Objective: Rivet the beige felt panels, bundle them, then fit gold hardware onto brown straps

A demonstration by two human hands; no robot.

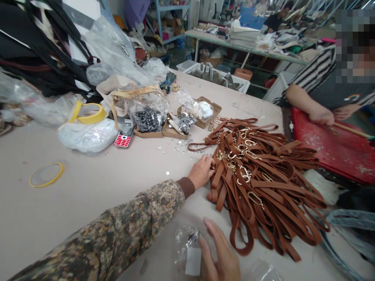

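Brown leather-look straps with gold clasps and rings lie in a large tangled pile on the table. At the pile's left edge, my left hand, in a camouflage sleeve, has its fingers curled onto a strap end; the fingertips are partly hidden. My right hand is low in the view, slightly blurred, with thumb and fingers apart. Just left of it lies a clear plastic bag with a white label and small dark contents, close to the thumb.
Small cardboard boxes hold bagged metal parts, and loose bits are scattered before them. Yellow tape rolls, a phone-like keypad device and plastic bags lie left. Across the table, a person in striped sleeves works over a red surface.
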